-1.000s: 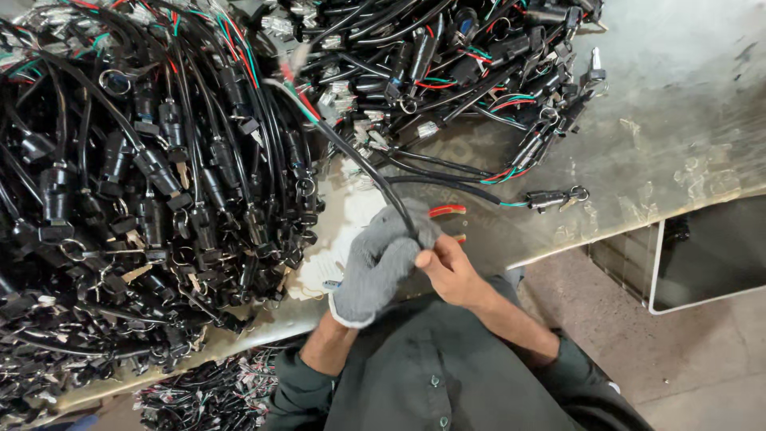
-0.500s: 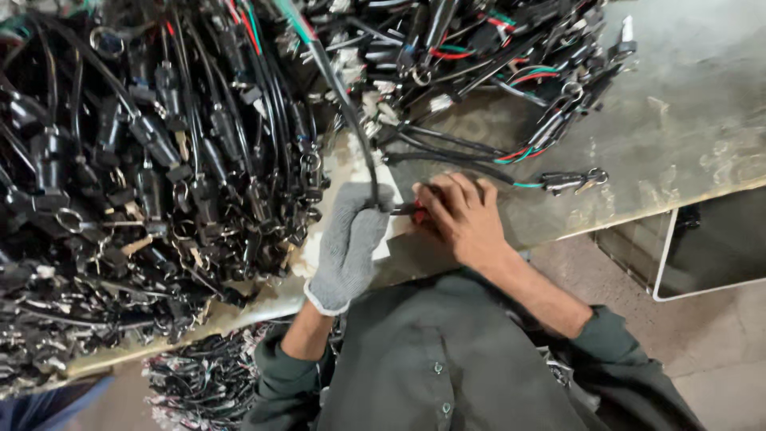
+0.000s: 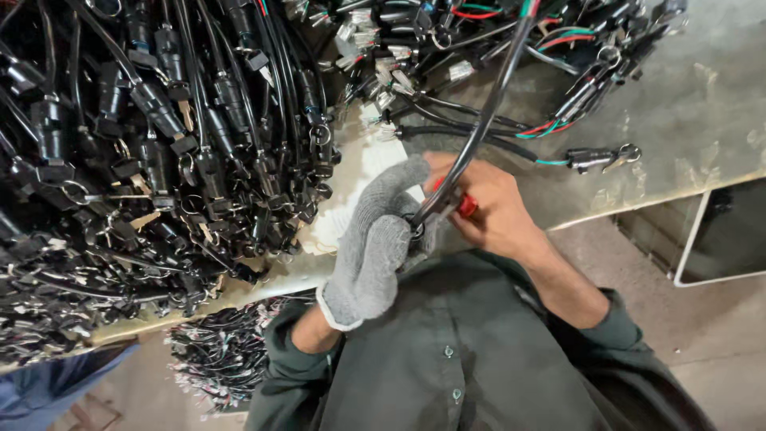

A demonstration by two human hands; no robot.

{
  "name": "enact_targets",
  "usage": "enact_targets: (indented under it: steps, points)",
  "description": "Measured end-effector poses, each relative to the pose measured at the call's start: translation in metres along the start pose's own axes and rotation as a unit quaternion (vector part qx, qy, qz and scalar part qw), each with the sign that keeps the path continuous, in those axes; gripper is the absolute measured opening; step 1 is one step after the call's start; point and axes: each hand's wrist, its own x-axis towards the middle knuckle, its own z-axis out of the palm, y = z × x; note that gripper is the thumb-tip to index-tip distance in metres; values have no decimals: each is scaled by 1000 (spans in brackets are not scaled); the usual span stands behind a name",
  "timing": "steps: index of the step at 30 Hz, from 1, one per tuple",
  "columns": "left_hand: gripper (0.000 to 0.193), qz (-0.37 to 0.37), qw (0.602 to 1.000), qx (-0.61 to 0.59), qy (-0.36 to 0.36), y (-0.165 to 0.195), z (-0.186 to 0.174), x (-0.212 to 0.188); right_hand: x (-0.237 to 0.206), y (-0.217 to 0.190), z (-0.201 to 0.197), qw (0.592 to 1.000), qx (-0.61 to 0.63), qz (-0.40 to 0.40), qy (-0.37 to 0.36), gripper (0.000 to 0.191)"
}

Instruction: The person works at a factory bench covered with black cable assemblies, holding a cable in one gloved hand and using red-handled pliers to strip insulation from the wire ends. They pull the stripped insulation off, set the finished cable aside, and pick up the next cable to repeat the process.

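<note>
A black cable [image 3: 479, 136] with red and green wires showing at its far end runs from the top of the view down and toward the person, its long axis slanting from upper right to lower left, and ends between the two hands just above the table edge [image 3: 638, 209]. The left hand [image 3: 375, 247], in a grey knit glove, is curled closed around the cable's lower end — the fingers wrap it so the tip itself is hidden. The right hand [image 3: 487, 211], bare, sits touching the glove on the cable's right side, fingers bent and closed over a small red-handled tool [image 3: 465, 206]; what the tool's tip meets cannot be made out. So the cable rises away from both hands, with the left nearer its end and the right just beside.

To the left lies a dense heap of black cables [image 3: 159, 160] with connectors; more wire bundles [image 3: 558, 48] lie above — one loose lead [image 3: 594, 158] rests on the grey tabletop.
</note>
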Motion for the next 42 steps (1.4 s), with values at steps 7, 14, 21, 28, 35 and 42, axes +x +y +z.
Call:
enact_targets:
  steps: [7, 14, 21, 28, 35, 42]
  points:
    - [41, 305, 708, 633, -72, -30, -22, -20, 29, -32, -1, 990, -134, -2, 35, 24]
    - [79, -65, 990, -17, -127, 19, -16, 4, 29, -8, 5, 989, -141, -34, 28, 41]
    - [73, 63, 965, 253, -22, 13, 0, 17, 14, -19, 2, 987, -132, 88, -30, 38]
    - [76, 139, 924, 354, 31, -15, 10, 6, 14, -23, 2, 981, -166, 95, -22, 32]
    - [77, 148, 909, 390, 18, -23, 9, 0, 5, -41, -6, 970, -204, 130, -35, 28]
    - [72, 193, 856, 477, 52, -31, 14, 0, 2, -35, 0, 973, -180, 142, -20, 27]
